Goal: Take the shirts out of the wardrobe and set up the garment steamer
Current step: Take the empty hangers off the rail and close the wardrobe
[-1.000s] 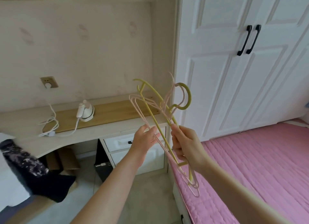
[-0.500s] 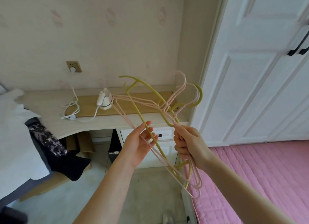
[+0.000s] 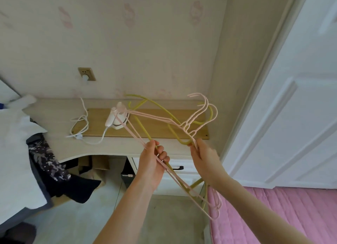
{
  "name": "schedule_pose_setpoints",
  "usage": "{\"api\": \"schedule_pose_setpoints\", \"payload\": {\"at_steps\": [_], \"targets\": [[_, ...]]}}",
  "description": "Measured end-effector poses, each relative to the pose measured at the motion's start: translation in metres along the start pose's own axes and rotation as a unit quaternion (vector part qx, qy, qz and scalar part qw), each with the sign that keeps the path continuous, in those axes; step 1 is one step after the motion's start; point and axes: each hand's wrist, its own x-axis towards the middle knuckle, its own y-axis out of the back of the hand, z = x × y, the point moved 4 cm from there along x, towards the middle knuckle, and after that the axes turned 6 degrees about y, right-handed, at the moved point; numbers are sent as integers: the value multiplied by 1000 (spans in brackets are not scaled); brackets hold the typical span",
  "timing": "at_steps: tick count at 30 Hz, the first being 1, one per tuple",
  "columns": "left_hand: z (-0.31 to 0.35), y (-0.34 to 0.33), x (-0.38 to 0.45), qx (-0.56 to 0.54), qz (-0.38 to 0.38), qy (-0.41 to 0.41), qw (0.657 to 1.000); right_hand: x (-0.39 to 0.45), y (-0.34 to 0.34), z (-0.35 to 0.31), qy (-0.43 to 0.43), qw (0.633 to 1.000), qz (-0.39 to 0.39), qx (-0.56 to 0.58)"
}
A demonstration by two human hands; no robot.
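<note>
Both hands hold a bundle of empty hangers (image 3: 182, 125), thin pink ones and thicker yellow-green ones, in front of the desk. My left hand (image 3: 153, 161) is closed around the lower bars. My right hand (image 3: 204, 158) grips the bundle near the necks, hooks pointing up to the right. A small white garment steamer (image 3: 116, 119) stands on the desk (image 3: 54, 145), its cord (image 3: 82, 121) running up to a wall socket (image 3: 86, 74). The white wardrobe door (image 3: 291, 98) at the right is closed. White and dark clothes (image 3: 21, 152) lie at the left.
Drawers with a black handle (image 3: 177, 168) sit under the desk's right end. Cardboard pieces (image 3: 94, 163) and a dark bin (image 3: 127, 172) stand below the desk. A pink quilted bed (image 3: 282, 216) fills the lower right. Pale floor lies between the bed and the clothes.
The view has swung left and down, away from the wardrobe toward the desk. My left hand has closed on the hangers' lower bars, and the bundle has tilted flatter.
</note>
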Motion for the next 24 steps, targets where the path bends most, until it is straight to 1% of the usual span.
{"api": "schedule_pose_setpoints", "payload": {"at_steps": [2,5,8,10,13,15,17,21,24], "targets": [[-2,-4,17,0,35,-4,999,17,-2,9,15,999,-18,-47],[-6,-10,38,-7,66,4,998,39,-6,21,15,998,-18,-61],[-7,-13,59,-11,79,7,997,59,-11,31,-4,999,-34,-4],[-3,-14,76,-4,82,5,997,74,-15,38,-57,993,-55,86],[2,-12,104,0,76,12,997,95,-21,47,-142,952,-78,260],[5,-11,123,1,67,23,997,109,-24,52,-175,925,-90,324],[10,-13,143,5,55,34,998,127,-29,57,-203,906,-104,356],[27,-20,184,20,32,56,998,167,-41,66,-267,878,-120,379],[42,-25,219,44,16,69,997,199,-51,67,-298,874,-129,362]]}}
